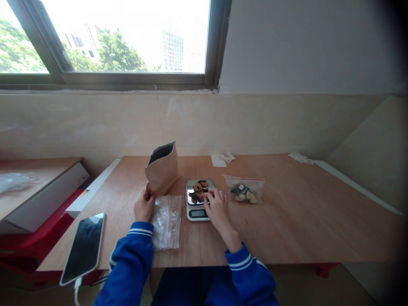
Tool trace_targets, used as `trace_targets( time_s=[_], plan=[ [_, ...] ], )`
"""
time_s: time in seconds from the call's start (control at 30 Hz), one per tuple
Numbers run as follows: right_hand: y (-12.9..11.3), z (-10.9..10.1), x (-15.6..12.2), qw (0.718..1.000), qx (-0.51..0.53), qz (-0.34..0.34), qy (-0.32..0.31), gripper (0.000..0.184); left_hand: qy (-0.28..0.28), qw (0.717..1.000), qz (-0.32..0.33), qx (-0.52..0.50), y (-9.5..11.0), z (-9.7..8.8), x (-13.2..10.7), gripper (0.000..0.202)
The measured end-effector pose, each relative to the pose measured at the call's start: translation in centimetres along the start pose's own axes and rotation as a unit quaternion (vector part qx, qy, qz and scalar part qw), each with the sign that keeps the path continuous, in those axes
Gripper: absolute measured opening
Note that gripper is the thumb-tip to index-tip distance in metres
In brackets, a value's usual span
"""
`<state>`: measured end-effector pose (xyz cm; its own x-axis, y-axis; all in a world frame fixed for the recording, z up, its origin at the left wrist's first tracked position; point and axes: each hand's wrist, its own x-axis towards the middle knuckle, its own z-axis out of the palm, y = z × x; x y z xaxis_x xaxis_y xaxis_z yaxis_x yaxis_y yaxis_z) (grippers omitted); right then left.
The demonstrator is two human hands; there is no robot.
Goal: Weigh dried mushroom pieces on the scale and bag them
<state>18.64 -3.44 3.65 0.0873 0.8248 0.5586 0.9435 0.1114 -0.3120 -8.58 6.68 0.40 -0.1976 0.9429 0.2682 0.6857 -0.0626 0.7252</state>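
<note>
A small kitchen scale (198,212) sits on the wooden table (302,212), with several brown pieces (199,190) on its shiny plate. My right hand (217,209) rests at the plate's right edge, fingers curled onto the pieces. My left hand (144,206) grips the bottom corner of an upright, open brown paper bag (162,169). An empty clear zip bag (166,221) lies flat between my hands. A second zip bag (245,190), holding several pieces, lies to the right of the scale.
A phone (84,247) with a cable lies at the table's front left corner. Crumpled white paper (222,159) and another scrap (301,158) sit near the back wall. A lower side table (38,187) stands on the left.
</note>
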Motion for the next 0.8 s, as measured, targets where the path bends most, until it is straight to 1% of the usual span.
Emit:
trace_targets(
  time_s=[0.1,0.23,0.33,0.4,0.5,0.6,0.7,0.8],
  plan=[
    [0.6,-0.1,0.5,1.000,-0.011,0.011,0.009,0.026,0.001,1.000,-0.004,0.009,0.0,0.0,0.0,0.037],
    [1.3,0.0,1.1,0.999,-0.037,0.017,-0.003,0.027,-0.002,1.000,-0.011,0.015,0.1,-0.1,0.0,0.036],
    [1.5,0.3,1.5,0.998,-0.046,0.030,-0.021,0.024,-0.001,1.000,-0.007,0.011,0.0,0.0,0.0,0.037],
    [1.5,0.6,1.8,0.997,-0.048,0.051,-0.029,0.020,0.000,1.000,-0.005,0.009,0.0,0.0,0.0,0.038],
    [1.3,1.0,2.4,0.995,-0.049,0.081,-0.034,0.015,-0.001,1.000,-0.006,0.005,0.1,-0.1,0.0,0.038],
    [1.0,1.1,2.9,0.994,-0.048,0.095,-0.035,0.012,-0.001,1.000,-0.008,0.004,0.2,-0.2,-0.1,0.038],
    [0.9,0.9,3.0,0.994,-0.034,0.100,-0.018,0.012,0.000,1.000,-0.009,0.004,0.3,-0.2,-0.1,0.038],
    [1.1,0.6,3.1,0.994,0.025,0.105,0.022,0.013,-0.001,1.000,-0.007,0.002,0.3,-0.2,-0.1,0.039]
  ],
)
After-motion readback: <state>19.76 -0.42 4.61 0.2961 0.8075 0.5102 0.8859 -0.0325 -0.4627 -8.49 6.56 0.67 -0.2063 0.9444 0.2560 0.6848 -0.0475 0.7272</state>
